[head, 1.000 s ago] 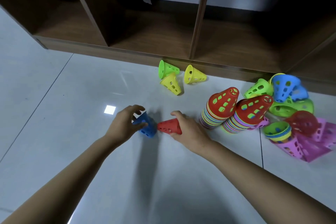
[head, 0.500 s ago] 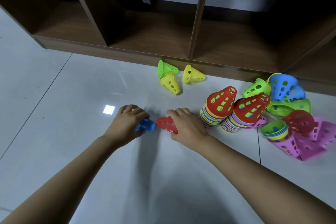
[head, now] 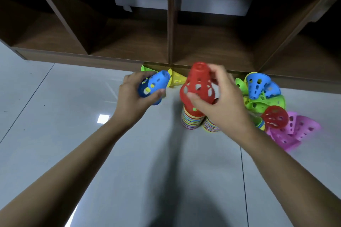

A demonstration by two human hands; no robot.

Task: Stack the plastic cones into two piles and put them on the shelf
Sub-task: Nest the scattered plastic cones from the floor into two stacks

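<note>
Glossy grey floor (head: 55, 134) below, dark wooden shelf (head: 170, 24) with open compartments behind. Grips a blue cone (head: 155, 84) in the left hand (head: 132, 97), fingers curled round it, tip pointing up and right, clear of the floor. Clutches a red cone (head: 198, 83) in the right hand (head: 221, 105), tip up, directly over the left pile (head: 191, 120) of stacked cones (touching it or not, cannot tell). Right pile (head: 210, 127) just beside, on the floor, partly hidden by the wrist. Further right, a loose heap (head: 265, 103) of blue, green, red and pink cones. Behind the hands, a yellow cone (head: 177, 79) on its side against the shelf base.
</note>
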